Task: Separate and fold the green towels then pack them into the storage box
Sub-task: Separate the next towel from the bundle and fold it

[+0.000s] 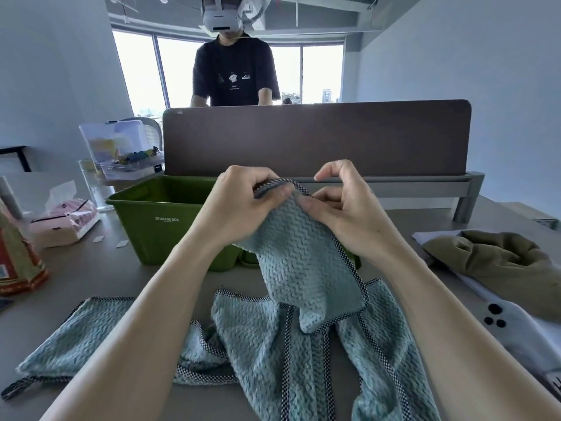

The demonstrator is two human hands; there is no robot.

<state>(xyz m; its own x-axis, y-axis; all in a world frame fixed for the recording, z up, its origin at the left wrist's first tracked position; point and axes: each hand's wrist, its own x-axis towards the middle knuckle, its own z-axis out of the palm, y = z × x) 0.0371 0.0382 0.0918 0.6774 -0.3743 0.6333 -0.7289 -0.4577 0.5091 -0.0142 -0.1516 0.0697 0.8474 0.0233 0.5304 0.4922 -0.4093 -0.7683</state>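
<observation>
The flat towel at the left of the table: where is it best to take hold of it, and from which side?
Pinch the flat towel at its far checkered hem, coming from above with the left hand: it lies spread out, that edge bare and free of the heap.

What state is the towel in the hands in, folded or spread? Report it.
Neither: the lifted towel hangs loose and unfolded, its checked top edge pinched by left hand and right hand, bottom draping onto the towels on the table.

Three towels [306,268], one storage box [158,220]
</observation>
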